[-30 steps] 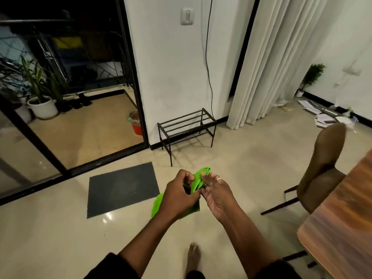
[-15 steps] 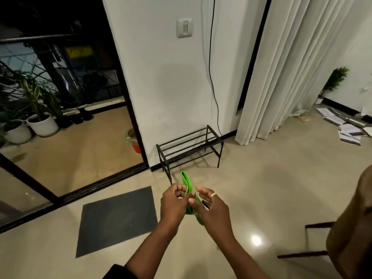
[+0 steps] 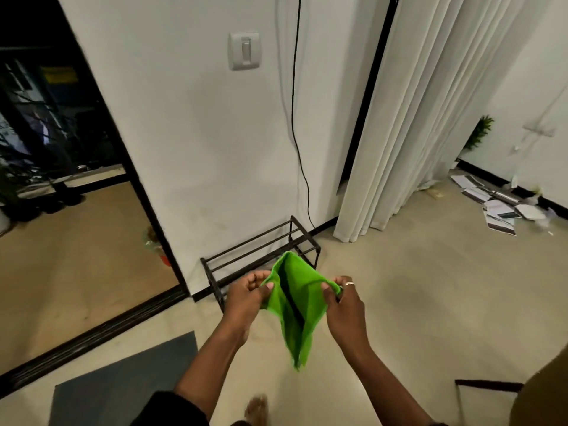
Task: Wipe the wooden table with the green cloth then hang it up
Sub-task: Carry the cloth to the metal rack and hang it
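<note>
The green cloth is held in the air above the floor, directly in front of the black metal rack. The left hand pinches the cloth's left upper edge between thumb and curled fingers. The right hand pinches the right upper edge in the same manner; a ring is visible on one finger. The two hands are apart, and the cloth is drawn open between them. Its far edge peaks upward toward the rack, a dark fold line runs down its centre, and its lower end tapers to a point hanging below the hands.

The rack stands on the floor against the white wall. A light switch is mounted on the wall above the rack. A black cable runs down the wall to the right end of the rack. White curtains hang to the right of the rack and reach the floor. Scattered papers lie on the floor farther right of the rack, beyond the curtains, near a small potted plant. A sliding glass door is to the left of the rack. A dark grey mat lies on the floor nearer the camera than the rack, to its left. A bare foot is visible on the floor below the cloth.
</note>
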